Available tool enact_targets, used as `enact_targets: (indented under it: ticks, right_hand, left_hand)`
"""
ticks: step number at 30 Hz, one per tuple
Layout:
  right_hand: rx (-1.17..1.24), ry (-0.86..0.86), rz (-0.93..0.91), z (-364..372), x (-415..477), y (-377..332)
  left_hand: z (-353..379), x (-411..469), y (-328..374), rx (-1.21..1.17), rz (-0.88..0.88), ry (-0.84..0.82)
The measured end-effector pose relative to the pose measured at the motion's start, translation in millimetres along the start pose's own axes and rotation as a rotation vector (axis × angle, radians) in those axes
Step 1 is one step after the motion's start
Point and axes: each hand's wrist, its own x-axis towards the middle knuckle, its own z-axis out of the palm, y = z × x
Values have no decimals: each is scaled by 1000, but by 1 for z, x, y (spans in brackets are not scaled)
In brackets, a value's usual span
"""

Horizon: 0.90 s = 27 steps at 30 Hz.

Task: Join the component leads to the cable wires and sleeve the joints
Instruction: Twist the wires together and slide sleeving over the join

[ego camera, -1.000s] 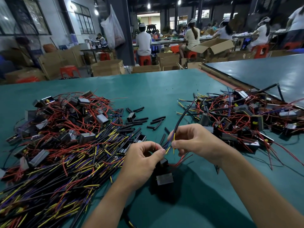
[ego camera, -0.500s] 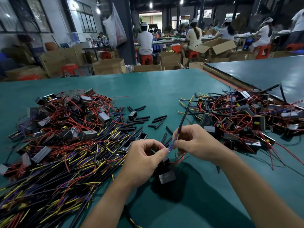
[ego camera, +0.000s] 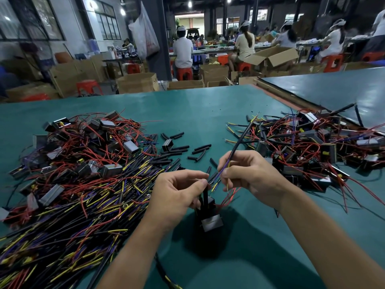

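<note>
Green bench crowded, and we've drawn the purple wire to our left hand, pinching a lead above the component at six o'clock; right hand pinches the cable, so twisting next, we reckon.

On my feed the hall is dim, lit by small ceiling lamps that flare white and by pale, washed-out daylight from the windows on the left. The green table has a soft sheen across its far part. A heavy shadow pools on it beneath the left hand and right hand, and nearly swallows the black sleeve that the left pinches. The cable in the right's grip looks crisp. The seated workers behind are soft and smeared. Wide-angle distortion bows the table's edge and tilts the window frames.
</note>
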Motion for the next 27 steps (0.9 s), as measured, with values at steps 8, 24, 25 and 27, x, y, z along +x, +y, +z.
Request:
enact_targets:
  ticks: [8,24,25,27]
  right_hand:
    - [-31,72,-45,5,0,1]
    - [-131,83,-90,8,-1,1]
    - [-121,79,-92,8,-1,1]
    - [-111,82,-98,8,0,1]
  left_hand:
    - [2,0,1,-24,-4,-9]
    - [5,-2,1,-1,83,5]
    - [5,-2,1,-1,84,10]
    - [4,-2,1,2,82,15]
